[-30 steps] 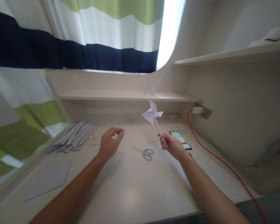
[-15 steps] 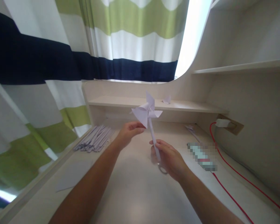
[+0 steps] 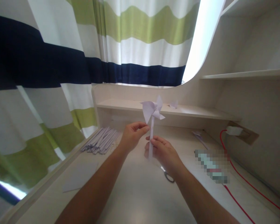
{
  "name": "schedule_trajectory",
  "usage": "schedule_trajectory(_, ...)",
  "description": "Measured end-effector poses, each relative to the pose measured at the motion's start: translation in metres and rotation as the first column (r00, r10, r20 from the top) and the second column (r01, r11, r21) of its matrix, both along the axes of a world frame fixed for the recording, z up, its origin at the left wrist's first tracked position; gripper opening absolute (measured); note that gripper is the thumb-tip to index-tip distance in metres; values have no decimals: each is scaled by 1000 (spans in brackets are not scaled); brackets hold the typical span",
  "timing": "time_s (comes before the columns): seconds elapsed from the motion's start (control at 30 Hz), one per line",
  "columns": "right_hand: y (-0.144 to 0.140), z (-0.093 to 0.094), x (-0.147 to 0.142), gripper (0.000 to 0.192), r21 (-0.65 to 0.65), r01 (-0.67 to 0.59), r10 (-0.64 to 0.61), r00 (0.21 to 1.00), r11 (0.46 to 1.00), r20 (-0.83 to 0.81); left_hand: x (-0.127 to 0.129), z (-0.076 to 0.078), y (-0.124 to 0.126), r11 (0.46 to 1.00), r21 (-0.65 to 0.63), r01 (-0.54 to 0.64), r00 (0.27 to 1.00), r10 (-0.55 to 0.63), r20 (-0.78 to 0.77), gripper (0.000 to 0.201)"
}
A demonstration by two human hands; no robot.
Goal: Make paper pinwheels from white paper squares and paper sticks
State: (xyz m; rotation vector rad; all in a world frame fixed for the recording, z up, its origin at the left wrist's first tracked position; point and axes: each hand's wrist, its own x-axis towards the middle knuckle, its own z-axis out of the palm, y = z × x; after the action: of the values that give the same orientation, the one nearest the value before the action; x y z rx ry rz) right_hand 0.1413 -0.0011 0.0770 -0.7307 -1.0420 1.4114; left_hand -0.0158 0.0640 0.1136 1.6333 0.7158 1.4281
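Note:
A white paper pinwheel (image 3: 151, 110) stands nearly upright above the desk on a rolled paper stick. My right hand (image 3: 164, 152) is closed round the lower part of that stick. At the tip of the lowest blade is my left hand (image 3: 135, 135), its thumb and fingers pinched together on the paper. Below my right wrist lie scissors (image 3: 169, 177), partly hidden; a dark handle loop shows. To the left on the desk is a pile of paper sticks (image 3: 101, 141), with a sheet of white paper (image 3: 80, 175) nearer me.
Another paper pinwheel (image 3: 199, 137) lies at the back right of the desk, by a blurred-out phone-like object (image 3: 211, 166) with a red cable (image 3: 238, 202). A folded paper piece (image 3: 173, 105) sits on the back shelf (image 3: 196, 112). Striped curtains (image 3: 142, 53) hang behind.
The pinwheel's stick has swung from leaning to nearly upright, and its blades have turned. My hands have come closer together. The camera view has shifted slightly, and more of the scissors shows.

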Motion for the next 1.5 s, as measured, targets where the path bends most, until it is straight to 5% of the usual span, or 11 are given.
schedule_trajectory(0.37,-4,-3,-2,40,7,-43,41,984,999,174,-4,4,-3,995,-36,-88,996,88,13,28)
schedule_trajectory(0.63,-3,4,14,38,61,17,-22,996,998,91,9,6,-18,981,-144,134,991,-134,9,20)
schedule_trajectory(0.87,-14,17,10,40,35,60,-59,998,998,-13,20,1,-25,980,-156,122,992,-126,-20,26)
schedule_trajectory(1.0,-18,19,8,47,57,125,-123,992,991,-35,26,-4,-27,962,-198,189,980,-196,-19,32)
schedule_trajectory(1.1,-15,24,23,64,125,188,-204,969,974,140,26,-7,-24,951,-176,255,967,-253,33,25)
schedule_trajectory(1.23,-11,35,54,68,279,414,-481,841,867,248,21,-7,-19,958,-162,237,971,-235,30,24)
schedule_trajectory(1.5,-25,49,68,48,343,88,-206,923,935,324,21,-5,-27,880,-257,400,897,-433,-84,25)
